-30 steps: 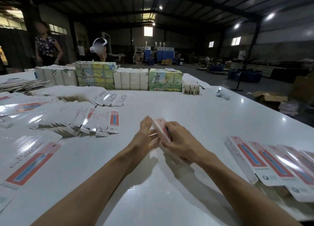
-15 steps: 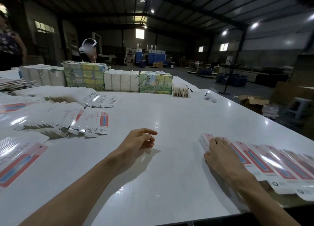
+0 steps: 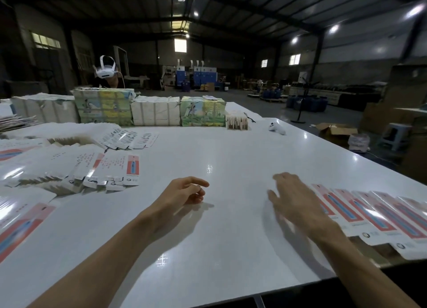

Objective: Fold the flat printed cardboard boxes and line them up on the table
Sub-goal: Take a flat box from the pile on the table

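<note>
**Leaving the folded box in the row, both hands come free**

A second ago both hands are closed around one box at the middle of the table (image 3: 231, 150); half a second ago my right hand presses it down at the near end of the row of folded boxes (image 3: 369, 213) at the right edge of the frame. Now my right hand (image 3: 293, 199) is off that row, just left of its first box, fingers spread and straight, holding nothing. It is blurred, so I judge it is swinging back toward the centre. My left hand (image 3: 187, 192) hovers over the bare table at lower centre, fingers loosely curled, thumb and forefinger near each other, also empty.

That box now lies with the others in the overlapping line at the right, so I take this cycle as finished. The fanned pile of flat boxes (image 3: 111, 169) sits at middle left, well apart from both hands, and it looks large, so much of the job remains. The next step is probably a reach left for a fresh flat. Wrapped bundles (image 3: 157, 111) stand along the far edge.
</note>
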`<state>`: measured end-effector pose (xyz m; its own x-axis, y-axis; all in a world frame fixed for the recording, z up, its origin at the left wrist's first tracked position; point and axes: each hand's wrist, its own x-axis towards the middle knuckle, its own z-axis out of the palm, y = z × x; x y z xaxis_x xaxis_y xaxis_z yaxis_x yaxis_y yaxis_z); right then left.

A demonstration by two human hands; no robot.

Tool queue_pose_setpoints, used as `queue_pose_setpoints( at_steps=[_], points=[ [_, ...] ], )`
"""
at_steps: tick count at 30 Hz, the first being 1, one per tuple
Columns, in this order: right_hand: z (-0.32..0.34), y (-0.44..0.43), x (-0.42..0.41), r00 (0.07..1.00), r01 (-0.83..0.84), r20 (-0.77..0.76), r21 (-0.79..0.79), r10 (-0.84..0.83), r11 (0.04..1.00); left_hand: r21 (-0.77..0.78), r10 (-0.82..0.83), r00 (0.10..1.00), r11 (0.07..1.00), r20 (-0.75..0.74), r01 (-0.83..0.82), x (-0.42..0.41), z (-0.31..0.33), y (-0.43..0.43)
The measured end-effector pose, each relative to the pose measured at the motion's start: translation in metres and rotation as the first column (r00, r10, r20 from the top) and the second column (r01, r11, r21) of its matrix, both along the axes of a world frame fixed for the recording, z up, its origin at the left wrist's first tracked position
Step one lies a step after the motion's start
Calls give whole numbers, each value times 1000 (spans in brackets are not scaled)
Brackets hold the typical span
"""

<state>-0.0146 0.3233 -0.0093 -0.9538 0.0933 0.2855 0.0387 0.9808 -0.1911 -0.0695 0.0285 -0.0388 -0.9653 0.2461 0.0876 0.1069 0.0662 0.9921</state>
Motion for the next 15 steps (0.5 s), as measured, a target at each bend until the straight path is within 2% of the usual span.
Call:
queue_pose_setpoints(
  at_steps=[3, 6, 11, 15],
  points=[
    [12, -57, -26, 978, -192, -81, -5, 191, 981, -42, 55, 997, 997, -55, -58, -4, -2, -3],
    [16, -117, -51, 933, -338, -156, -73, 324, 938, -14, 185, 980, 982, -77, -187, -6, -6, -6],
    [-11, -171, -69, 911, -403, -194, -226, 365, 887, -80, 406, 903, 904, -141, -419, -18, -6, -21],
    [-32, -167, -83, 905, -424, -175, -409, 387, 808, -249, 512, 839, 801, -188, -544, -21, 3, -40]
  ],
)
